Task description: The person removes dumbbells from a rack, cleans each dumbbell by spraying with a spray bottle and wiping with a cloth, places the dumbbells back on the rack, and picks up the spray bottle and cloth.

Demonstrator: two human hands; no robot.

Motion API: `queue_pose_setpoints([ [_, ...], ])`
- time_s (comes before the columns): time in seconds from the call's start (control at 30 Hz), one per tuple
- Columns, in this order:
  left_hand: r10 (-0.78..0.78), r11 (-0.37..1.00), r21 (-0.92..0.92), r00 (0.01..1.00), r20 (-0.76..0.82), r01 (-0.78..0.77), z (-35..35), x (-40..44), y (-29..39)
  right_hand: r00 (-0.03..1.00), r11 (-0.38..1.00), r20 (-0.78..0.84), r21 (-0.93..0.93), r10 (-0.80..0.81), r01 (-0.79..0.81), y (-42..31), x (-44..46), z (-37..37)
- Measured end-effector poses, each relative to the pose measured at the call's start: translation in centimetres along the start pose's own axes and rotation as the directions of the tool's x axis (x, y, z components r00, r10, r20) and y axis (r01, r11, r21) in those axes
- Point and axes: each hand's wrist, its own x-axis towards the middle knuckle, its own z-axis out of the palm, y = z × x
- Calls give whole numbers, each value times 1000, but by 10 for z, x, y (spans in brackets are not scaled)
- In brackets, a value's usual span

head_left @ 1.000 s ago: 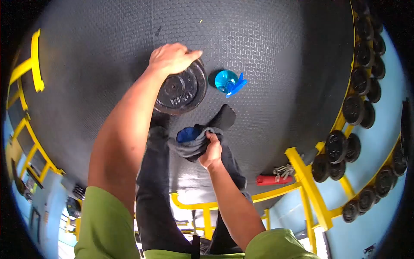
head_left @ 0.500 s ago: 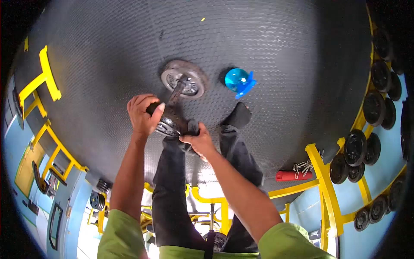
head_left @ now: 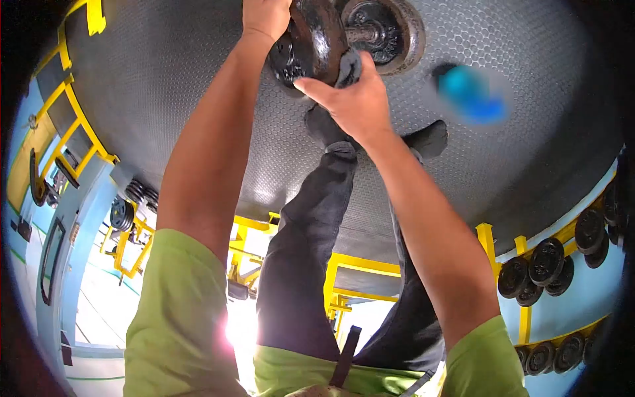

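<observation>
A dumbbell with dark, worn weight plates lies at the top of the view; its near plate (head_left: 324, 40) is tilted towards me. The far plate (head_left: 390, 33) is joined to it by a short metal bar (head_left: 362, 33). My left hand (head_left: 268, 20) is closed on the outer edge of the near plate, its fingers partly cut off by the frame. My right hand (head_left: 357, 102) pinches a dark grey cloth (head_left: 348, 68) against the near plate's inner side, thumb reaching towards the plate's lower rim.
A blurred blue bottle (head_left: 466, 89) is on the black rubber mat (head_left: 529, 159), right of the dumbbell. My feet in dark socks (head_left: 428, 139) are below it. Racked weight plates (head_left: 548, 261) line the right side; yellow frames (head_left: 86, 122) stand at left.
The view has shifted, so the dumbbell and both hands appear higher and larger. The near plate has turned. My right hand has moved up along the plate with the cloth.
</observation>
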Motion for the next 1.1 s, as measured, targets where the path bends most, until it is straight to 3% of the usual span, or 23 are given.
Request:
queue_pose_setpoints([
  [0.03, -189, 969, -176, 980, -68, 175, -2, -8, 6, 999, 1000, -48, -4, -9, 9, -3, 1, 14],
  [0.07, -197, 968, -176, 977, -86, 180, -3, -20, 13, 995, 1000, -93, -8, -23, 23, -6, 4, 29],
  [0.13, -474, 835, -410, 857, -201, 366, -10, -40, 33, 989, 992, -95, -53, -116, 112, -5, 17, 64],
  [0.17, -511, 688, -630, 857, -67, 362, -21, -46, 11, 989, 985, -108, -152, -96, 79, -10, 20, 81],
  [0.2, -520, 683, -633, 851, -71, 365, -28, -51, 10, 989, 967, -122, -251, -79, 46, -13, 22, 94],
  [0.27, -639, 575, -644, 769, 31, 504, -49, -52, 10, 996, 961, -36, -267, -82, 69, -15, 34, 120],
  [0.33, -635, 610, -579, 770, 50, 541, -74, -56, -15, 990, 931, -43, -347, -138, 115, -11, 44, 145],
  [0.4, -538, 480, -757, 831, 144, 442, -79, -63, -38, 989, 915, -13, -381, -149, 133, -3, 52, 159],
  [0.57, -479, 535, -713, 858, 186, 453, -86, -74, -63, 985, 876, 28, -454, -168, 163, 6, 57, 168],
  [0.67, -528, 620, -625, 841, 115, 474, -77, -79, -37, 943, 847, -31, -450, -330, 282, 29, 62, 158],
  [0.73, -568, 776, -505, 766, -300, 378, -70, -89, -46, 960, 918, -17, -299, -279, 261, 31, 49, 136],
  [0.8, -348, 933, -283, 752, -560, 222, -66, -109, -30, 968, 955, -72, -196, -239, 221, 25, 30, 113],
  [0.83, -278, 959, -186, 823, -496, 212, -69, -125, -16, 961, 949, -92, -205, -261, 238, 22, 21, 105],
  [0.87, -209, 978, -87, 884, -419, 190, -68, -143, 2, 982, 985, -76, -15, -174, 174, 20, 13, 98],
  [0.9, -242, 968, -125, 935, -258, 215, -65, -159, 25, 995, 980, -44, 175, -91, 97, 21, 4, 91],
  [0.93, -259, 957, -158, 962, -84, 244, -58, -172, 45, 990, 945, -42, 296, -135, 142, 24, -3, 87],
  [1.0, -201, 942, -268, 979, 27, 201, -33, -190, 59, 979, 769, 201, 630, -27, -109, 10, -22, 69],
  [1.03, -180, 943, -276, 983, 42, 185, -26, -193, 62, 984, 769, 176, 634, -34, -87, 10, -31, 54],
  [1.1, -413, 815, -354, 889, 199, 458, -23, -196, 65, 909, 650, 377, 650, 175, -395, 12, -48, 22],
])
